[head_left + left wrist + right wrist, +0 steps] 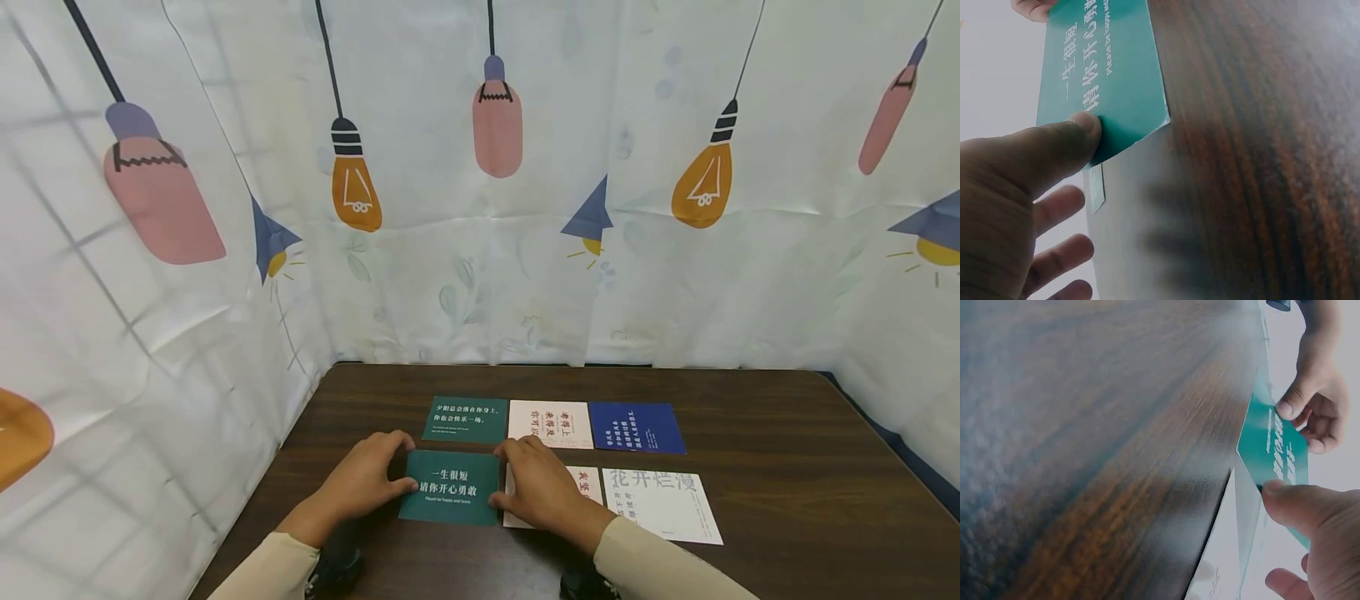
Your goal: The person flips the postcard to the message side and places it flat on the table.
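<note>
A dark green card with white lettering point(450, 506) is between my two hands at the front left of the card rows. My left hand point(365, 479) pinches its left edge, and the thumb point(1079, 134) lies on the printed face in the left wrist view. At the opposite edge my right hand point(547, 487) grips the card, thumb on the near side; its other fingertips are partly hidden. Just right of it, a white card with red lettering point(587, 481) lies partly covered by my right hand. Beside that is a white card with grey lettering point(663, 508).
Behind lies a row: another green card point(465, 419), a cream card with red print point(551, 417) and a blue card point(637, 427). They rest on a dark wooden table point(787, 467). A white curtain with printed lamps point(420, 283) surrounds the table's back and sides.
</note>
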A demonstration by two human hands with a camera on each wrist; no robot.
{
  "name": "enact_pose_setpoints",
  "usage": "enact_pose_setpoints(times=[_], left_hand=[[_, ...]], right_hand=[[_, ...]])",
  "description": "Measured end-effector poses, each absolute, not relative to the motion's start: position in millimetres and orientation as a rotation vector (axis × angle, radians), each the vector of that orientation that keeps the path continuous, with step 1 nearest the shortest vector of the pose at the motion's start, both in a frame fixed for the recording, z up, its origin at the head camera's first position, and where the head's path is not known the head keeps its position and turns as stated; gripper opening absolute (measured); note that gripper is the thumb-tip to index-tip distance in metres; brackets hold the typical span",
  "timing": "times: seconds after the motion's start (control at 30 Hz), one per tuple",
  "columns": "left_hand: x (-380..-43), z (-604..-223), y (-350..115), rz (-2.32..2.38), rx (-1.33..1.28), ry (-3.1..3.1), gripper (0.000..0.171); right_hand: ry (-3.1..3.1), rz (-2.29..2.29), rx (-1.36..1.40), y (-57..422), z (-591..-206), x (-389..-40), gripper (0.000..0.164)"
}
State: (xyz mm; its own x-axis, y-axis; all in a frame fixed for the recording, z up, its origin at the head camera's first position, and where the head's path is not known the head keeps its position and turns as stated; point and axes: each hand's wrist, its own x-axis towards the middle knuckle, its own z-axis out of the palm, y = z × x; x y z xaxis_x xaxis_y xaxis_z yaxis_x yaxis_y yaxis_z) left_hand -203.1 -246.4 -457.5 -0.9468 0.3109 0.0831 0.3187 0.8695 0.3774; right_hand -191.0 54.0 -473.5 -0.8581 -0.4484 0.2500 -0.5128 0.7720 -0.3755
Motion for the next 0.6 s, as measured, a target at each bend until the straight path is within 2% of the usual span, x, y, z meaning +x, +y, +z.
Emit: enact_pose_setpoints(times=[0.27,0.6], left_hand=[[-202.2,-454.4,-246.7,-0.694,-0.496,-2.993,0.038],[-203.6,-455.7,-249.4,-0.739,-0.620,-2.897,0.033]], right_hand=[[-2.825,0.761,0.701,52.6,-470.8,-189.8,0.046],[-2.828,1.055,0.688,54.5,-468.0,-190.6,0.034]])
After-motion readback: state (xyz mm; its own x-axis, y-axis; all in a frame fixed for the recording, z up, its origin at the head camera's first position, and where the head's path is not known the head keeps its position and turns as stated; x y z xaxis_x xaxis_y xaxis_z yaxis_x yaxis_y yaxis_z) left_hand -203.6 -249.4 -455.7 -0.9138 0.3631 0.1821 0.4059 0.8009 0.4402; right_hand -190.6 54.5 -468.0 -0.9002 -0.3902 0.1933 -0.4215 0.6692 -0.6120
